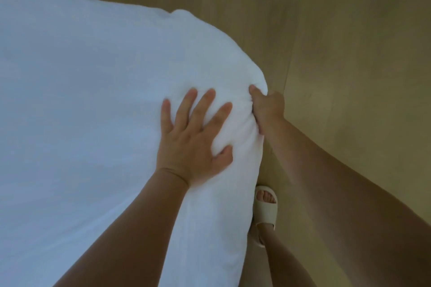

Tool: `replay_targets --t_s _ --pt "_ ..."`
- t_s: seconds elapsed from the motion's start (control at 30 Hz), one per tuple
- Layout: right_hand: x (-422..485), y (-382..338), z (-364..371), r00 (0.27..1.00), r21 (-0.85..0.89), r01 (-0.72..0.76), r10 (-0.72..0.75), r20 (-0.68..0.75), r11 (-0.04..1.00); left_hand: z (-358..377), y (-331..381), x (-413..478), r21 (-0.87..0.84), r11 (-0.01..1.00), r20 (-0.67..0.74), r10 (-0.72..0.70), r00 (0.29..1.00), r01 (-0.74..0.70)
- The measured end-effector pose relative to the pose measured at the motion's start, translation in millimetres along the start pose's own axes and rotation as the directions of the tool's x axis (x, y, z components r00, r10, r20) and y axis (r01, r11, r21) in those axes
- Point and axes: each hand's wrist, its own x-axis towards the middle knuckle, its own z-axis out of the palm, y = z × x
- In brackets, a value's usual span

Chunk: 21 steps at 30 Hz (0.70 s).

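Note:
A white sheet (81, 77) covers a bed and fills the left and middle of the head view. My left hand (191, 137) lies flat on top near the bed's corner, fingers spread and pressing the fabric down. My right hand (268, 107) grips the bunched sheet at the corner's edge, thumb on top and fingers curled under out of sight. The cloth wrinkles between the two hands.
Tan wooden floor (349, 42) runs along the right side and the top of the view. My foot in a cream slide sandal (265, 212) stands on the floor right beside the bed's edge.

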Motion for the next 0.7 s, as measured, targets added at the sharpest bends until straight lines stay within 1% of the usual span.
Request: replay_targets --t_s 0.03,0.07,0.1,0.13,0.17,0.2,0.23,0.27,0.3,0.33,0.37,0.4,0.43,0.47,0.5,0.53,0.63,0.7 --pt "2 -4 0 0.997 -0.091 0.075 -0.077 -0.021 0.993 1 0 -1 -0.01 1.0 -0.007 -0.003 1.0 0.003" --pt "4 -13 0 0.981 -0.169 0.171 -0.183 -0.062 0.971 2 -1 -1 -0.021 1.0 -0.017 -0.005 1.0 0.005" --pt "3 -28 0 0.946 -0.212 0.286 -0.311 -0.095 0.935 4 -1 -2 -0.033 0.999 -0.024 -0.01 1.0 0.009" --pt "1 -45 4 0.894 -0.214 0.419 -0.443 -0.075 0.882 5 -2 -3 -0.046 0.999 -0.025 -0.013 1.0 0.012" --pt "-4 -63 11 0.833 -0.19 0.546 -0.553 0.019 0.816 6 -3 -4 -0.054 0.998 -0.025 -0.013 1.0 0.011" --pt "-8 -79 19 0.77 -0.155 0.637 -0.616 0.163 0.755 7 -4 -3 -0.055 0.998 -0.027 -0.01 1.0 0.008" --pt "-12 -92 27 0.715 -0.152 0.685 -0.616 0.331 0.713 7 -5 -3 -0.054 0.999 -0.029 -0.007 1.0 0.005" --pt "-15 -101 34 0.676 -0.187 0.702 -0.56 0.479 0.687 7 -5 -3 -0.056 0.998 -0.028 -0.004 1.0 0.003" --pt "-16 -107 38 0.661 -0.242 0.698 -0.477 0.579 0.674 6 -6 -3 -0.062 0.998 -0.024 -0.003 1.0 0.001" --pt "-16 -108 41 0.664 -0.294 0.679 -0.392 0.637 0.672 6 -7 -4 -0.068 0.998 -0.023 -0.004 1.0 0.002" --pt "-14 -105 45 0.671 -0.329 0.667 -0.347 0.655 0.668 6 -7 -4 -0.074 0.997 -0.032 -0.004 0.999 0.002" --pt "-12 -100 48 0.678 -0.352 0.681 -0.372 0.634 0.642 7 -7 -5 -0.081 0.997 -0.048 -0.005 0.999 0.001" --pt "-10 -95 49 0.672 -0.373 0.721 -0.457 0.582 0.584 9 -7 -5 -0.085 0.996 -0.067 -0.008 0.998 0.002" --pt "-6 -90 48 0.65 -0.407 0.76 -0.566 0.508 0.507 10 -7 -6 -0.089 0.996 -0.083 -0.01 0.997 0.003" --pt "-2 -87 47 0.626 -0.438 0.776 -0.638 0.449 0.453 11 -8 -5 -0.092 0.996 -0.099 -0.01 0.995 0.001" --pt "3 -87 44 0.624 -0.462 0.772 -0.656 0.424 0.437 11 -8 -4 -0.098 0.995 -0.109 -0.009 0.994 -0.001" --pt "11 -84 45 0.705 -0.501 0.707 -0.543 0.456 0.499 12 -8 -3 -0.105 0.994 -0.074 -0.013 0.997 0.005" --pt "9 -83 51 0.729 -0.488 0.682 -0.552 0.404 0.544 11 -9 -3 -0.106 0.994 -0.04 -0.009 0.999 0.005"
